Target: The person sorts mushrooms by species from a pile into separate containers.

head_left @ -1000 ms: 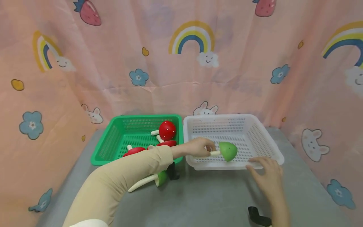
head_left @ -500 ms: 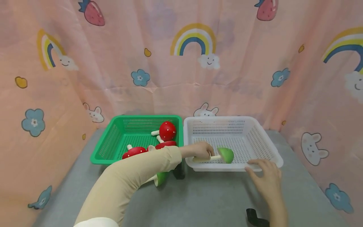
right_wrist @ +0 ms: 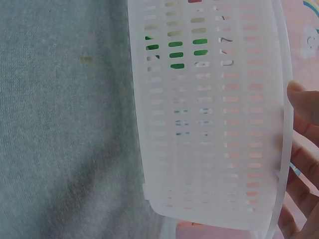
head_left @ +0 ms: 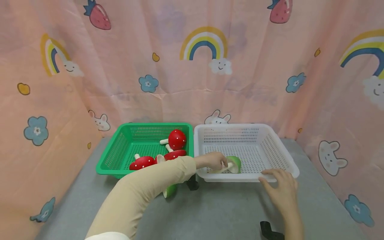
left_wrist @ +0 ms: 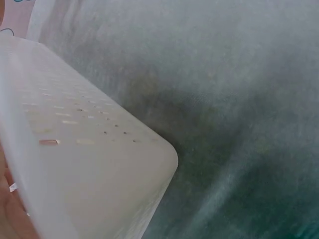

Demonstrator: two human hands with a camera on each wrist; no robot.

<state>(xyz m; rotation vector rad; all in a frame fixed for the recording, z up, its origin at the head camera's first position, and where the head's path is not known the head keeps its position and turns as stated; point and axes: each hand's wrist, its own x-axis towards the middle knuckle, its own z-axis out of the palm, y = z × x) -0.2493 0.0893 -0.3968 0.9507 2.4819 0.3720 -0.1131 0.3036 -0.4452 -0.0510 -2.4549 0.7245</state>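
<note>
Inside the white basket [head_left: 285, 156], a toy mushroom with a green cap [head_left: 236, 162] and pale stem lies low, near the front wall. My left hand [head_left: 214, 160] reaches in from the left and holds its stem; the hand covers part of it. In the left wrist view only a sliver of that hand [left_wrist: 15, 211] shows past the basket wall. My right hand [head_left: 282, 188] grips the front rim at the right, and the right wrist view shows its thumb and fingers [right_wrist: 304, 164] at the rim. Green patches show through the slots there.
A green basket [head_left: 120, 150] with several red-capped, white-dotted toy mushrooms [head_left: 177, 139] stands left of the white one. Another green-capped mushroom [head_left: 170, 191] lies on the grey table [head_left: 216, 213], partly behind the left sleeve. A patterned pink curtain [head_left: 192, 76] hangs behind.
My left hand has lowered the green mushroom into the white basket; its cap has moved left and turned toward the front. The right hand has stayed at the rim.
</note>
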